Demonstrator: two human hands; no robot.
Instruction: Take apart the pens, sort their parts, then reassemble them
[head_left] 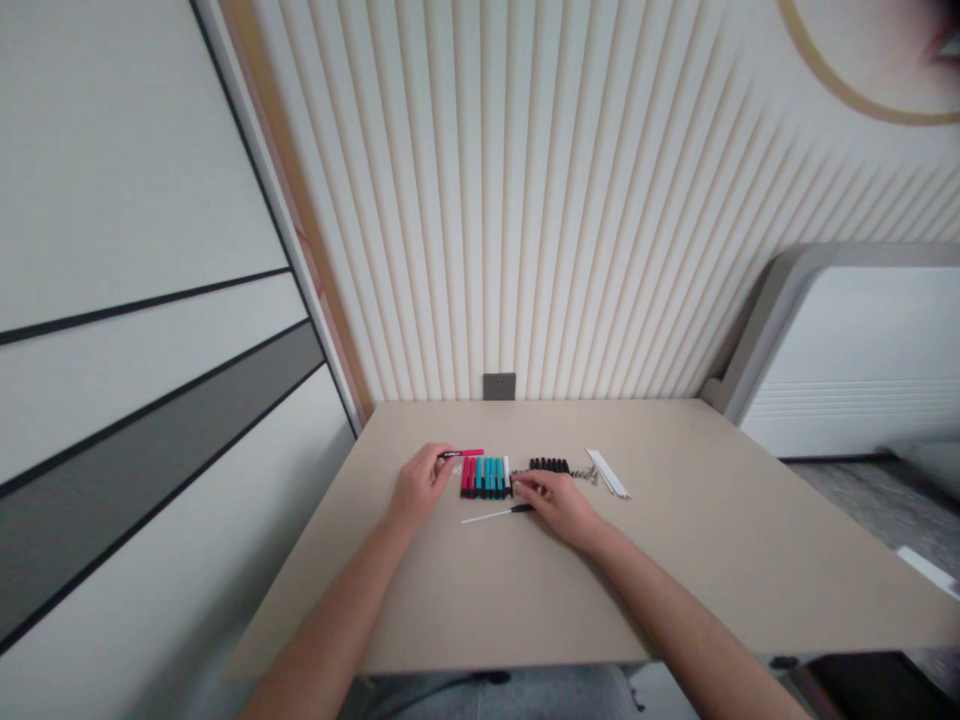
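You are seated at a beige tabletop [675,540] that meets a white ribbed wall [525,200]. A grey wall socket plate [499,386] sits just above its far edge. To your left stands a white panelled wall [127,170] with dark grey stripes, and to your right, beyond the tabletop, a white boxy cabinet [847,360] stands on a grey floor [840,480].

Your bare forearms reach in from the bottom, and both hands work near the middle of the tabletop. A tight row of upright-lying red, teal and white marker-like sticks [486,478] lies there, with a shorter row of black pieces [550,465] just to its right. Next come a small heap of metal bits [583,474] and a bundle of thin white rods [607,472].

Your left hand [424,487] is beside the row's left end, its fingers [442,458] pinched on a slim black-and-red piece [452,454]. Your right hand [559,505] is over the row's right end, its fingers [521,485] drawn together there; you cannot tell whether they grip anything. Just below it lies a white rod with a black end [495,515].
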